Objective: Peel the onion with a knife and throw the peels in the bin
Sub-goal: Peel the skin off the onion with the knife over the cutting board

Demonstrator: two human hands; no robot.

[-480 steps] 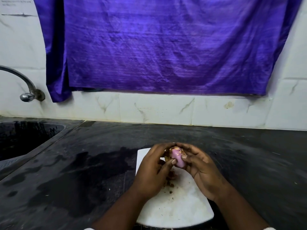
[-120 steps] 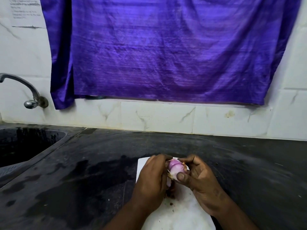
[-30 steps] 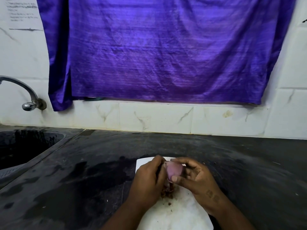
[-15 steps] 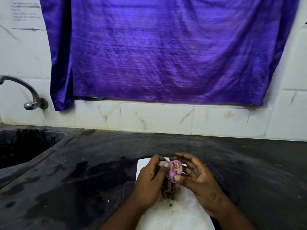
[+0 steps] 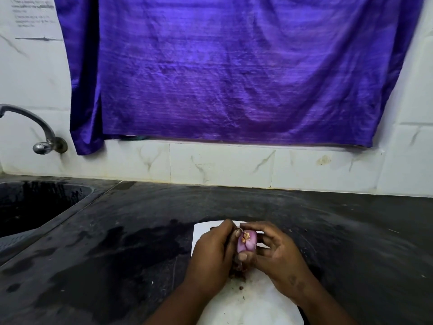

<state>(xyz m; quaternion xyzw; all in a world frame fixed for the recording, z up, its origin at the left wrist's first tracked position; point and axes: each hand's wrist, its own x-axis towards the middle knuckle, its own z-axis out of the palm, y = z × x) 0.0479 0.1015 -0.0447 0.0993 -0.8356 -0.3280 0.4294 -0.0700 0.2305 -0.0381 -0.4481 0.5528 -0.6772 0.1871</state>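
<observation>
Over the white chopping board [image 5: 255,303] at the six o'clock edge of the dark counter [image 5: 121,231], both hands meet round a small purple onion [image 5: 246,242], held above the board. The right hand [image 5: 280,260] grips it, thumb beneath and fingers curled over the top. The left hand [image 5: 210,253], fingers curled, pinches at the onion's eleven o'clock with its thumb tip. Brown peels [image 5: 237,271] lie on the board at the onion's six o'clock. A sink [image 5: 35,207] and tap [image 5: 44,130] sit at nine o'clock, and a purple cloth [image 5: 234,78] hangs at twelve.

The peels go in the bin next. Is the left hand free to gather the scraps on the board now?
Probably not yet: the left hand pinches the onion, which the right hand also holds. The peel scraps lie on the board just beneath both hands, within easy reach once it lets go.
</observation>
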